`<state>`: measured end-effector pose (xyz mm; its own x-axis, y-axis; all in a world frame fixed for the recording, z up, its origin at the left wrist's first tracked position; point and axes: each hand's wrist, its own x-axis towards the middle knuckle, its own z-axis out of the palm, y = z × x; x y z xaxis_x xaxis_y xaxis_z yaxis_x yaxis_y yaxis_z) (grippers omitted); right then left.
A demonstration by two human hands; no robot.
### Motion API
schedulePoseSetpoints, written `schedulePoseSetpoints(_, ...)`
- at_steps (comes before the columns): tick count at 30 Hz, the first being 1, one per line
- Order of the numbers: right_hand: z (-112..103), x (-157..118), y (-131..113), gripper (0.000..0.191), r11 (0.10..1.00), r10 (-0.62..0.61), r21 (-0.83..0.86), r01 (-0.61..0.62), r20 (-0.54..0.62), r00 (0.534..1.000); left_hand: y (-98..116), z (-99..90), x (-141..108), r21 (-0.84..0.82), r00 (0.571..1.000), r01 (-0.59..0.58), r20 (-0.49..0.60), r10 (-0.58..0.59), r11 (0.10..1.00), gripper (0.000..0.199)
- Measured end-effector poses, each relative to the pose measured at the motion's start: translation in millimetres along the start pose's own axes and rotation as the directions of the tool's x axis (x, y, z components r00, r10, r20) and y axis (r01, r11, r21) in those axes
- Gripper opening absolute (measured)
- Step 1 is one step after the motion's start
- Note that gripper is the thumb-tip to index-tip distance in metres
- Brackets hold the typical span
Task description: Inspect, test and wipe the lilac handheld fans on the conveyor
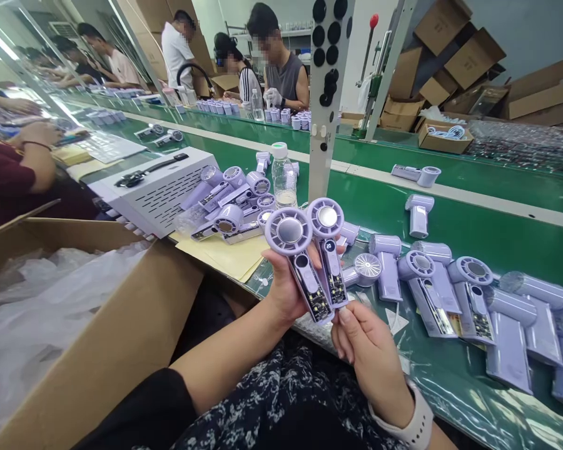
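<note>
Currently I have one fan [333, 272] reading 20, a second fan [308, 284] dark, both clamped in my left fingers [276, 267] by the desk [443, 369]; right fingers [351, 322] pinch the first's base; more fans [473, 269] apparently wait alongside

The left hand [281, 290] held two purple handheld fans [289, 231] side by side, round heads up, with circuit boards [319, 305] showing on their handles; the fan farther right had a lit display [328, 246] reading 20. The right hand [373, 353], a pale watch band [420, 409] at its wrist, touched the lower end of that fan. More fans [388, 272] stood along the green table [356, 194], a clear bottle [284, 169] stood behind the held pair, and an open carton [117, 356] at left contained crumpled plastic [51, 287]
</note>
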<state>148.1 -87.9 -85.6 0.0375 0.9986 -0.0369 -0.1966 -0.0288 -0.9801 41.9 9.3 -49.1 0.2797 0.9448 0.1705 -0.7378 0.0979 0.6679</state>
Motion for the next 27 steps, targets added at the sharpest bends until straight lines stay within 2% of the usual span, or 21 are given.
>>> schedulePoseSetpoints(3,6,-4,8,0.050,0.994,0.026,0.103,-0.018,-0.084,0.996,-9,-3.3,-5,-0.002,1.000,-0.022,-0.004,0.022,1.000,0.076)
schedulePoseSetpoints(6,6,-4,13,0.049,0.995,0.038,0.098,-0.029,-0.088,0.995,-15,-7.5,-8,-0.008,1.000,-0.001,-0.002,0.001,1.000,0.076)
schedulePoseSetpoints(11,-5,2,13,0.039,0.991,-0.030,-0.134,0.028,-0.015,0.999,-15,-9.2,-6,-0.007,0.999,0.022,-0.036,-0.023,1.000,0.075)
schedulePoseSetpoints(15,-2,-3,10,0.035,0.924,-0.201,-0.331,0.192,0.009,0.980,-5,-9.3,2,-0.050,0.993,-0.004,-0.119,-0.003,0.999,0.072)
schedulePoseSetpoints(17,-3,0,6,0.034,0.840,-0.271,-0.465,0.280,0.087,0.959,5,-12.5,8,-0.029,0.981,-0.077,-0.182,0.070,0.997,0.070)
schedulePoseSetpoints(18,-7,6,0,0.035,0.790,-0.259,-0.533,0.303,0.158,0.953,11,-14.9,10,-0.009,0.973,-0.112,-0.202,0.108,0.994,0.069)
schedulePoseSetpoints(19,-14,15,-7,0.036,0.738,-0.217,-0.600,0.309,0.223,0.950,17,-17.5,11,0.012,0.969,-0.135,-0.205,0.135,0.991,0.069)
schedulePoseSetpoints(21,-38,43,-30,0.039,0.598,-0.097,-0.758,0.260,0.254,0.962,30,-23.0,11,0.032,0.975,-0.136,-0.172,0.139,0.990,0.069)
schedulePoseSetpoints(22,-55,62,-45,0.039,0.508,-0.073,-0.837,0.201,0.191,0.979,36,-25.6,8,0.031,0.981,-0.121,-0.149,0.125,0.992,0.069)
schedulePoseSetpoints(23,-73,83,-59,0.037,0.376,-0.088,-0.924,0.072,0.041,0.995,42,-28.0,5,0.027,0.985,-0.105,-0.134,0.107,0.994,0.069)
schedulePoseSetpoints(25,-110,126,-86,0.039,0.262,-0.150,-0.962,-0.075,-0.117,0.982,50,-32.7,-3,0.024,0.989,-0.065,-0.130,0.068,0.998,0.070)
schedulePoseSetpoints(27,-140,165,-102,0.034,0.177,-0.187,-0.972,-0.156,-0.189,0.964,57,-38.8,-14,0.037,0.989,-0.042,-0.137,0.047,0.998,0.070)
